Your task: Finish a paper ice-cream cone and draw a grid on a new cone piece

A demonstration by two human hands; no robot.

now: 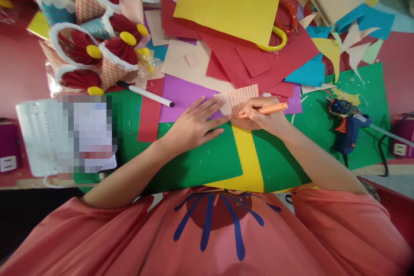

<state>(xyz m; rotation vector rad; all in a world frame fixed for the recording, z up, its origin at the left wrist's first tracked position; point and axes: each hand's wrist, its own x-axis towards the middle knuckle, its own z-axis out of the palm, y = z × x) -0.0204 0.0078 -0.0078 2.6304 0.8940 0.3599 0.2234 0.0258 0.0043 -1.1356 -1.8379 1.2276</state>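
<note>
My right hand (263, 112) is closed around an orange marker (274, 108), its tip down on a small cream paper piece (244, 94). Orange stripes run across that piece. Flat beside it lies my left hand (202, 120), fingers spread, fingertips at the paper's left edge. Under both hands are a purple sheet (174, 95), green sheets (197, 159) and a yellow strip (247, 155). A white marker with dark ends (150, 97) rests to the left of my left hand.
Paper cones with red and yellow filling (113, 60) crowd the upper left. A blurred-out device (93, 133) lies at left. On the right is a blue glue gun (346, 133). Yellow-handled scissors (278, 41) sit among paper scraps, partly under a yellow sheet (226, 0).
</note>
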